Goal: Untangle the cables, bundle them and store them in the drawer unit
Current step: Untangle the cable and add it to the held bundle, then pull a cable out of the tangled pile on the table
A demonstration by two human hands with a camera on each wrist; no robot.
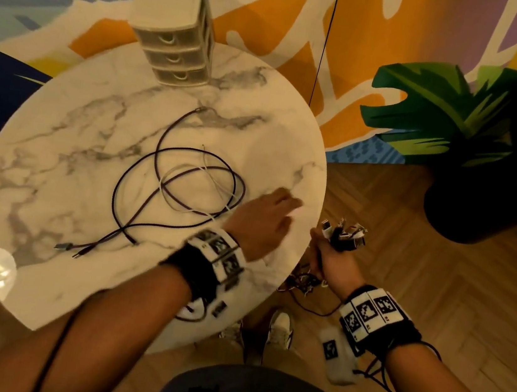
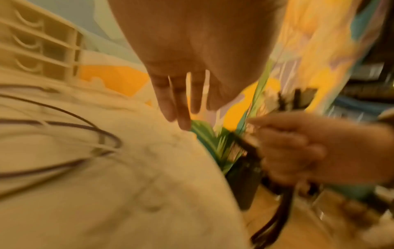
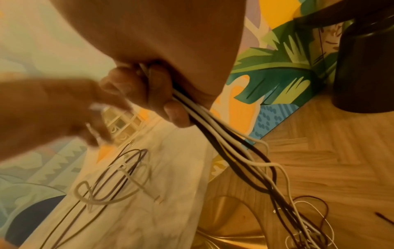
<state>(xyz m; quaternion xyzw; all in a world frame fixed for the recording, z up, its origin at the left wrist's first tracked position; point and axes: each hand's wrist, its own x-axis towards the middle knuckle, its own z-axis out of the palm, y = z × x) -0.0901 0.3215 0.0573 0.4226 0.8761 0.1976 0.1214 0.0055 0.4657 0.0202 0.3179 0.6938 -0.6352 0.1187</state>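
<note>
Dark purple and white cables (image 1: 186, 183) lie in loose loops on the round marble table (image 1: 79, 126). My left hand (image 1: 267, 216) hovers over the table's right edge with its fingers (image 2: 181, 107) straight and empty, just right of the loops (image 2: 102, 139). My right hand (image 1: 334, 258) is off the table's edge and grips a bunch of cables (image 3: 204, 121) near their plugs (image 1: 344, 233). The rest of that bunch hangs down in a tangle (image 3: 302, 224) toward the floor. The beige three-drawer unit (image 1: 176, 37) stands at the table's far side, its drawers pushed in.
A black pot with a green plant (image 1: 466, 203) stands on the wooden floor right of the table. A thin black cord (image 1: 325, 40) hangs along the painted wall. My shoes (image 1: 279, 330) are below the table's near edge.
</note>
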